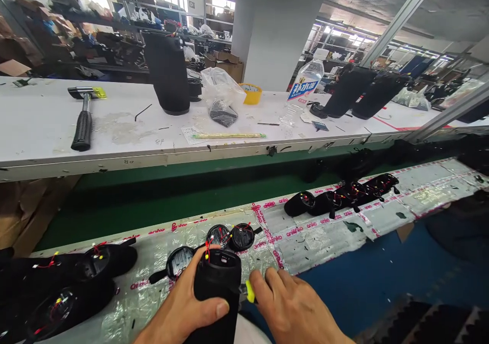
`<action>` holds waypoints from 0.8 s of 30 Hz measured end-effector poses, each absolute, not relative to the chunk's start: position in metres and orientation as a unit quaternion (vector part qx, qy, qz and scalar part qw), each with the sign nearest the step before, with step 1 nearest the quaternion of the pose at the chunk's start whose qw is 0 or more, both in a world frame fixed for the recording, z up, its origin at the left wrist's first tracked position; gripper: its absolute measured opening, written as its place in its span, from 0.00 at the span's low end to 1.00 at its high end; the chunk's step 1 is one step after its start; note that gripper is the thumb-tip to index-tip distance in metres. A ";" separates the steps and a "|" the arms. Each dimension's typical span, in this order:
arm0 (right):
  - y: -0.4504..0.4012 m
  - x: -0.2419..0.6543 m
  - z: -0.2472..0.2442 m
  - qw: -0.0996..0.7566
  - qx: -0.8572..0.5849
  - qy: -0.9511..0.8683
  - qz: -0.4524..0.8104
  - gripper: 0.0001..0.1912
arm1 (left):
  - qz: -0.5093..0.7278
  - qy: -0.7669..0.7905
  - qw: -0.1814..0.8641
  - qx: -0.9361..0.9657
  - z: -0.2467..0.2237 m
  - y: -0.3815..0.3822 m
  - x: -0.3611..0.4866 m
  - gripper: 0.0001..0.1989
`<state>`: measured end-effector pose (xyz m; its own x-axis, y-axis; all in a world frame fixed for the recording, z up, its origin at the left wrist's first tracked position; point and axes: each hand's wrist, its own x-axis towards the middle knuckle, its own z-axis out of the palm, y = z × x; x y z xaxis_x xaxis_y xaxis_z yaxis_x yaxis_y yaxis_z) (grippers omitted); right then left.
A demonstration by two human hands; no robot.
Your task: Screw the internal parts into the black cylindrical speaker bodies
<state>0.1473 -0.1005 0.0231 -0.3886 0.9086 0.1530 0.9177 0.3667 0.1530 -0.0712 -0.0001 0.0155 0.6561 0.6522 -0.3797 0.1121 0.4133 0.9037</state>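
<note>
A black fabric-covered cylinder (217, 288) stands upright at the bottom centre, its open top showing a cavity and red wires with a yellow connector. My left hand (187, 303) is wrapped round its left side, the thumb across the front. At its right side, my right hand (286, 303) is closed on a small tool (250, 291) with a yellow-green part. The tool's grey end meets the cylinder's right edge; its tip cannot be made out. Just behind the cylinder lie round black caps (242, 237) on the plastic-wrapped bench.
Black cylinders with wires lie at the left (57, 303) and right (340, 199) of the low bench (305, 247). The white table (126, 130) beyond holds a hammer (84, 120), a clear bottle (305, 86), a plastic bag (221, 91), yellow tape (251, 94) and upright cylinders (168, 74).
</note>
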 end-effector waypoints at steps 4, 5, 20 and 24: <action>-0.102 0.144 0.029 -0.001 -0.568 -0.813 -0.126 0.20 | 0.175 0.403 0.720 0.537 0.018 -0.002 -0.070 0.45; -0.103 0.143 0.031 -0.009 -0.570 -0.812 -0.127 0.20 | 0.174 0.410 0.713 0.542 0.018 -0.002 -0.069 0.45; -0.093 0.142 0.043 0.005 -0.553 -0.826 -0.114 0.24 | 0.171 0.395 0.738 0.520 0.018 -0.001 -0.066 0.46; -0.094 0.143 0.039 0.005 -0.550 -0.826 -0.123 0.25 | 0.161 0.387 0.735 0.534 0.021 0.001 -0.066 0.47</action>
